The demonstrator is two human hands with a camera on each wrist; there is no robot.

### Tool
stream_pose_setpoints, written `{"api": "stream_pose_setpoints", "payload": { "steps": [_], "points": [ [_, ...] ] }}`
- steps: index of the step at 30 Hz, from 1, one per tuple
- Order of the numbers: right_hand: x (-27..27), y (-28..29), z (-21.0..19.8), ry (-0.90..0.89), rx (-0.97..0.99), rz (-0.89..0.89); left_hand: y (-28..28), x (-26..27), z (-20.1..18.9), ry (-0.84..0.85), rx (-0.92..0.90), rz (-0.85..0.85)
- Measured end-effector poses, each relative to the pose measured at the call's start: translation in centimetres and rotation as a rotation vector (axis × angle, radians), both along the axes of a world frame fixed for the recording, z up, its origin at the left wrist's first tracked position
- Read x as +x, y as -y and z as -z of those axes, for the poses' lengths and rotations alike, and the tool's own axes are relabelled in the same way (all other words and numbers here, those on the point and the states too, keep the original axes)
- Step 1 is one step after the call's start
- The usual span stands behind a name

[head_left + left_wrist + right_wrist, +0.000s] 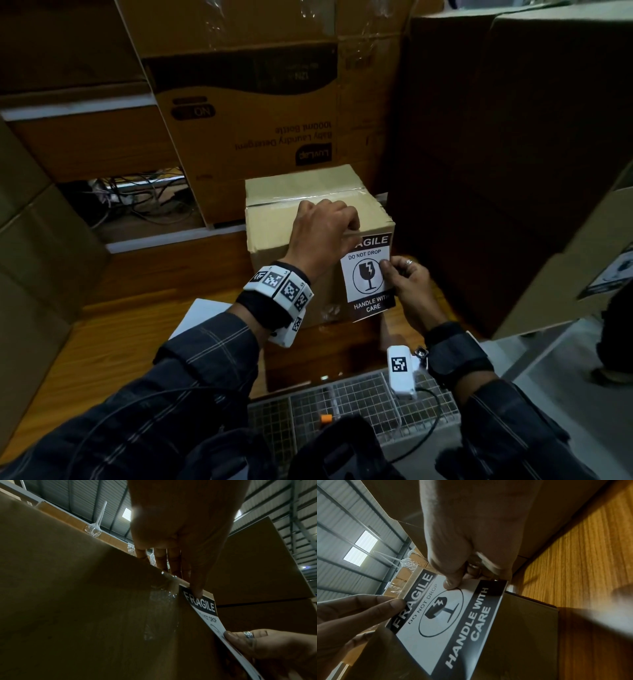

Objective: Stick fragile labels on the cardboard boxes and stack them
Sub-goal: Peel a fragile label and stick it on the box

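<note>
A small taped cardboard box (308, 212) stands on the wooden table (113, 342). A black-and-white fragile label (368, 277) lies against its near side, by the right edge. My left hand (349, 228) curls over the box's top edge, and its thumb (197, 591) pins the label's (205, 605) top left corner to the cardboard. My right hand (388, 270) pinches the label's right edge at mid height. In the right wrist view its thumb (452, 585) lies on the label's (453, 622) face. The label's lower part stands slightly off the box (522, 635).
Large cardboard boxes wall the space behind (260, 113), at the right (513, 171) and at the left (27, 257). A white sheet (198, 315) lies on the table under my left forearm. A wire mesh basket (359, 394) sits at the front. Cables (137, 198) show in a gap behind.
</note>
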State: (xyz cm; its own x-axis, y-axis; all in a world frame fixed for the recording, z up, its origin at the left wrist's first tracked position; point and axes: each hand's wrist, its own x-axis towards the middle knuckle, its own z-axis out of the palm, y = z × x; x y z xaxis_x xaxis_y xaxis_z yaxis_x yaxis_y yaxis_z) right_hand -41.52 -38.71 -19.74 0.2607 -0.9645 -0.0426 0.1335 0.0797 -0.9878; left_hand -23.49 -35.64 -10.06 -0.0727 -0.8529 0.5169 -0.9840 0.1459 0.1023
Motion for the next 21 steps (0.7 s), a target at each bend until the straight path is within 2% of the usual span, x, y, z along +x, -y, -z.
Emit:
{"api": "stream_pose_setpoints", "payload": {
  "steps": [14,21],
  "points": [
    [0.4,0.5,0.5,0.008,0.013,0.09,0.3,0.1,0.5,0.056,-0.042,0.022],
    [1.1,1.1,0.9,-0.046,-0.009,0.169,0.4,0.2,0.6,0.046,-0.044,0.022]
  ]
}}
